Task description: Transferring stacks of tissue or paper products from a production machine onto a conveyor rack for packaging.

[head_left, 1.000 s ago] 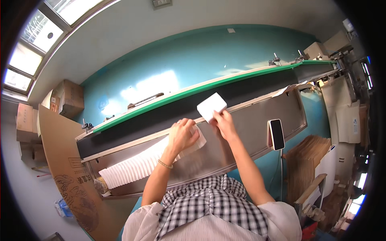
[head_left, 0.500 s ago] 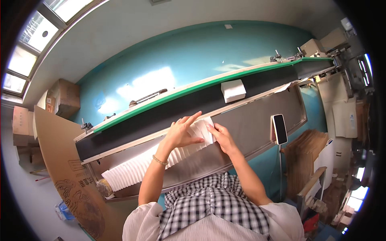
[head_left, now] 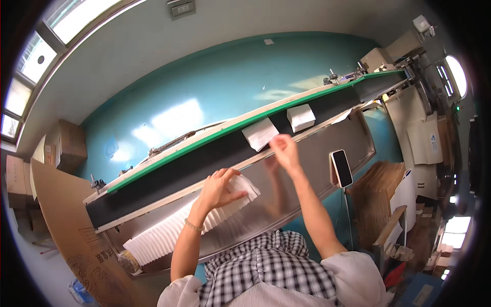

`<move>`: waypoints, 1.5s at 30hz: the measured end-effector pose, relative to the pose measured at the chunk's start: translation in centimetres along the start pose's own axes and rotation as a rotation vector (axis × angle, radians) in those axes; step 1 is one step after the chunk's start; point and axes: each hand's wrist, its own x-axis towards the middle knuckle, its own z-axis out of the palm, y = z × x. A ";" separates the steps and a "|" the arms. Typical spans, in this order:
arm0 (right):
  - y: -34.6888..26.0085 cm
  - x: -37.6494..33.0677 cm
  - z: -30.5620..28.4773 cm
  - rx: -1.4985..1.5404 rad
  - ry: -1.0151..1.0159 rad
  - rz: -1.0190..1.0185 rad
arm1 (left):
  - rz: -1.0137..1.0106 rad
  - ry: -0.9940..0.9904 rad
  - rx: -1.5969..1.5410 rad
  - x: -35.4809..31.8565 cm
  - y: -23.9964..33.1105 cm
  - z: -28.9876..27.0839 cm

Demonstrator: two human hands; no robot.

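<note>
A long row of thin white folded sheets [head_left: 179,230], which look like paper napkins, lies along the metal tray. My left hand [head_left: 221,190] rests over its right-hand end, thumb and fingers apart, with the last sheets leaning beside it. A flat white stack of sheets [head_left: 260,134] sits at a slant on the black conveyor belt [head_left: 169,176]. Just at its lower right edge is my right hand [head_left: 285,149], its fingers bent and blurred; whether they still touch the stack I cannot tell. Further right on the belt is another white stack [head_left: 300,118].
A green-edged rail [head_left: 215,134] runs along the belt's far side. On the metal tray's [head_left: 312,163] right part stands a phone [head_left: 341,168] with a cable. Brown cardboard sheets [head_left: 378,199] are piled at the right, and a large cardboard panel [head_left: 66,220] stands left.
My right hand has moved from the row's end up to the belt, where a second white stack now lies. My left hand stays at the row's end. The view has shifted slightly.
</note>
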 end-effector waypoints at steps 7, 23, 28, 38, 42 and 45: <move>3.7 17.6 -15.9 -0.717 0.196 0.352 | -0.006 -0.018 0.061 0.6 1.1 -0.2; -1.9 16.5 -16.2 -0.818 0.596 0.041 | -0.011 0.032 0.058 -0.2 0.7 -0.2; -8.2 2.4 -8.3 -0.182 0.257 -0.407 | -0.106 0.132 0.220 0.7 1.1 0.9; -2.0 -5.8 0.0 0.322 -0.290 -0.201 | -0.099 0.176 0.109 3.0 1.2 2.8; -2.6 -4.6 0.2 0.080 -0.295 -0.240 | -0.072 0.157 0.138 3.0 0.9 2.6; -3.3 -2.1 -0.1 0.193 -0.434 -0.078 | -0.084 0.180 0.097 2.4 1.1 2.4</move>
